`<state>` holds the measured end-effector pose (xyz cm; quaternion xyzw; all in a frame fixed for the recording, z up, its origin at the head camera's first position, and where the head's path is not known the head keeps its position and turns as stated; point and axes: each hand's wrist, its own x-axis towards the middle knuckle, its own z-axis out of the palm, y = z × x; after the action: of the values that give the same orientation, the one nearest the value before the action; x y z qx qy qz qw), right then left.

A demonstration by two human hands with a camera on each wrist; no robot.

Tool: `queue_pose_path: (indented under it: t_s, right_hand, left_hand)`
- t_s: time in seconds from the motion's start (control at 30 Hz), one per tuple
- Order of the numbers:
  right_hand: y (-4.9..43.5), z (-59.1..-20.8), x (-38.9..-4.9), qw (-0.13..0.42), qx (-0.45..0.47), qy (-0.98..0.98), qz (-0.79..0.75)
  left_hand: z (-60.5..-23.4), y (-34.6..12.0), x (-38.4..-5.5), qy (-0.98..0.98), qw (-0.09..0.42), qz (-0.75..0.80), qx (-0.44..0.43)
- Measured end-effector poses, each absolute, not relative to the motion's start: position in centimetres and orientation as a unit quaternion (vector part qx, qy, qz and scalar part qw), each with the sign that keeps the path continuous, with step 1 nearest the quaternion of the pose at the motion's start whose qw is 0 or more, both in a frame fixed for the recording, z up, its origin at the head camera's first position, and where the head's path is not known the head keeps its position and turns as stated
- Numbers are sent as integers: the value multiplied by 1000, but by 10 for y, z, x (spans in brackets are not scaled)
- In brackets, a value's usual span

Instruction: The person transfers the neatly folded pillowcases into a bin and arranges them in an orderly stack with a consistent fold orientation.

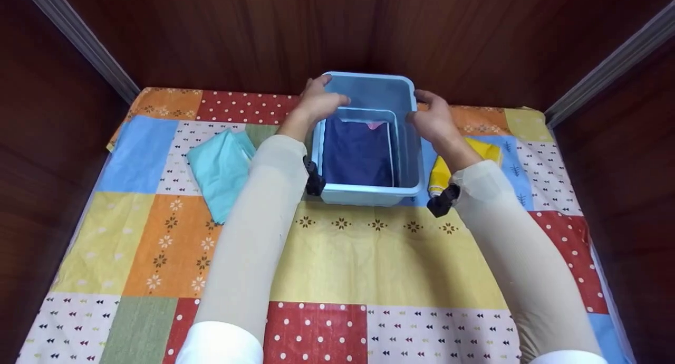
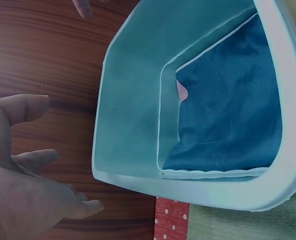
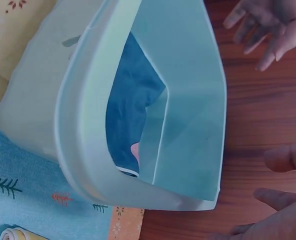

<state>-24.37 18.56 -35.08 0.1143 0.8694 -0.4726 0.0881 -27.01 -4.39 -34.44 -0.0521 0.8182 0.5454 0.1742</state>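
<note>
A light blue plastic bin stands at the back of the patterned cloth. Inside lies folded dark blue fabric, with a small pink patch showing at its edge. My left hand is at the bin's back left corner, its fingers and thumb spread. On the opposite side, my right hand has its fingers loosely extended beside the rim. Both wrist views show a gap between the hands and the bin, and neither hand holds anything.
A folded turquoise cloth lies left of the bin, partly behind my left sleeve. To the right is a folded yellow cloth, partly covered by my right wrist. Dark wooden panels rise at the back and both sides.
</note>
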Motion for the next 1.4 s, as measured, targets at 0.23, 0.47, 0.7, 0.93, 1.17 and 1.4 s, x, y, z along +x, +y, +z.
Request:
queue_pose_path:
  t_s: [0.23, 0.47, 0.7, 0.93, 1.17, 1.4]
  right_hand:
    - [185, -349, -242, 97, 113, 879, -454]
    - [188, -351, -239, 96, 81, 902, -414]
    - [195, -356, -237, 93, 11, 941, -326]
    - [203, -367, -234, 103, -46, 962, -250]
    - [212, -375, -232, 114, -85, 969, -201]
    - [221, -379, -233, 117, -97, 972, -179]
  left_hand:
    - [-344, -38, -271, 821, 175, 541, -37]
    - [-348, -34, -271, 840, 153, 520, -17]
    - [-358, -32, -266, 942, 96, 316, 58]
    - [-367, -25, -258, 975, 81, 164, 123]
    - [-370, -20, -256, 980, 75, 112, 146]
    - [-374, -21, -258, 981, 72, 109, 145]
